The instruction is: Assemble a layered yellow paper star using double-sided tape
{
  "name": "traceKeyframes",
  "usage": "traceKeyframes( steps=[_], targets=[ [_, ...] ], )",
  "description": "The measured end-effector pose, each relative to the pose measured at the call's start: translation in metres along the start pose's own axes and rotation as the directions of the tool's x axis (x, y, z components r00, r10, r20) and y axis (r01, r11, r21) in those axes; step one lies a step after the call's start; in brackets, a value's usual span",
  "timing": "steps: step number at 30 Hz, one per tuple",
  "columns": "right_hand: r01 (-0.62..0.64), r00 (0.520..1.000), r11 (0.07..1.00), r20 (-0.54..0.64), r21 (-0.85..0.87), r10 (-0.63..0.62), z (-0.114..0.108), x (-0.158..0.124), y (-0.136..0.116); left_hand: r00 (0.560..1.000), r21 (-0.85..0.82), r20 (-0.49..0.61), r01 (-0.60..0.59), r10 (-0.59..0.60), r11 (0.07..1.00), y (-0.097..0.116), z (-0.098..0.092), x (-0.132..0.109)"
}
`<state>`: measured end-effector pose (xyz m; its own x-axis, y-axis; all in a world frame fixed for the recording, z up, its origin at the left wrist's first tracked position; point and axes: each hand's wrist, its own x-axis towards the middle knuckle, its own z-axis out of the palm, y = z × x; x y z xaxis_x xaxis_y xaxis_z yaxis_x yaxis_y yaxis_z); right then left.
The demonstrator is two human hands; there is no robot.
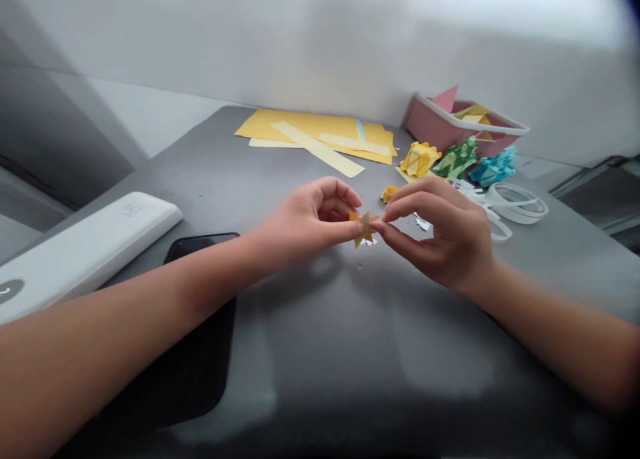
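A small yellow paper star (367,226) with several points is held between both hands above the table's middle. My left hand (320,215) pinches it from the left between thumb and fingers. From the right, my right hand (443,229) has its thumb and index finger closed at the star's right-hand points. Just beyond the right fingertips lies a small yellow paper ring (388,193). White paper scraps (423,223) lie beneath and beside the hands.
Yellow sheets and strips (320,129) lie at the back. At the right stand yellow (421,159), green (456,157) and blue (494,167) folded-paper pieces, a pink basket (435,122) and white tape rolls (520,204). A black phone-like slab (200,372) and white device (100,249) lie left.
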<state>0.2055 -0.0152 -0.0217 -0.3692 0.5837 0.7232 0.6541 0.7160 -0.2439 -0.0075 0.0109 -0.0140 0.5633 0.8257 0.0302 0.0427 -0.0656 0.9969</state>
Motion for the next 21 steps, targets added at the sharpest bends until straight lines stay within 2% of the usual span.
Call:
traceKeyframes(
  steps=[8,21],
  targets=[
    [0.119,0.993,0.993,-0.009,-0.027,-0.119,0.0030,0.0001,-0.0008,0.999,0.055,0.012,-0.046,0.046,0.997,-0.0009,-0.0011,0.0026],
    [0.186,0.980,0.980,0.082,-0.066,-0.181,0.0025,-0.0013,-0.0031,0.994,0.067,0.069,-0.095,0.090,0.993,-0.0037,-0.0014,0.0023]
  ],
)
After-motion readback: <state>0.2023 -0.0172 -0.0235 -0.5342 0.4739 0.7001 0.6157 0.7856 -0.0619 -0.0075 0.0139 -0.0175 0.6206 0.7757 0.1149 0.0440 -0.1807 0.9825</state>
